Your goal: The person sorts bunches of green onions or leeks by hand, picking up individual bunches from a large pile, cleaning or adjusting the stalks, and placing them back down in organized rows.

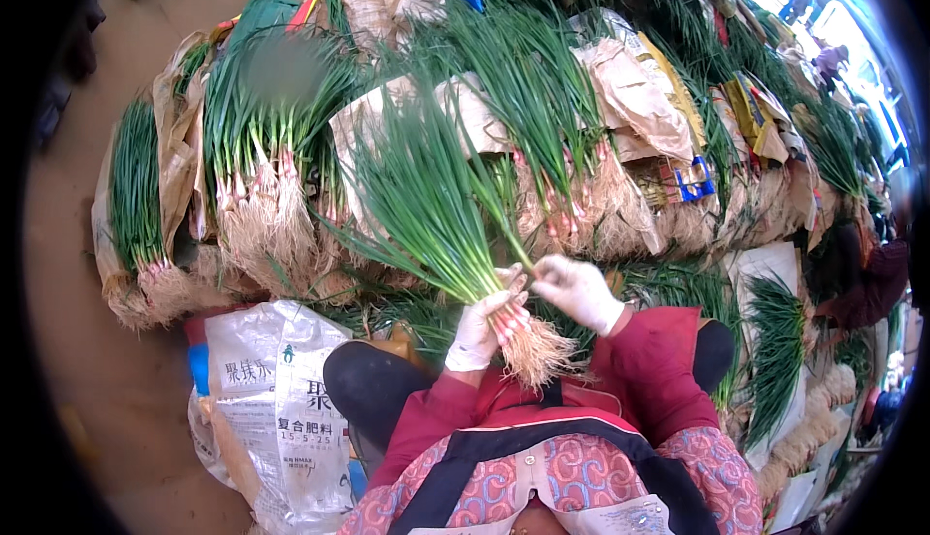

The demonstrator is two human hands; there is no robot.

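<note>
My left hand [477, 330], in a thin white glove, is wrapped round a bunch of spring onions [423, 207] just above the pinkish bulbs. Long green leaves fan up and away to the far left, and the pale roots [536, 353] hang toward my lap. Beside it on the right, my gloved right hand [578, 293] is closed, with a single spring onion stalk [510, 235] pinched at its fingertips. That stalk slants away from the bunch's right side. Its lower end is hidden by the fingers.
More spring onions [538, 99] lie heaped in a long row before me, with brown paper sheets [635, 89] among them. A white printed sack [281, 399] is at my left. Another bundle [775, 361] lies at the right, near another person's sleeve [877, 283]. Brown floor [87, 370] shows at far left.
</note>
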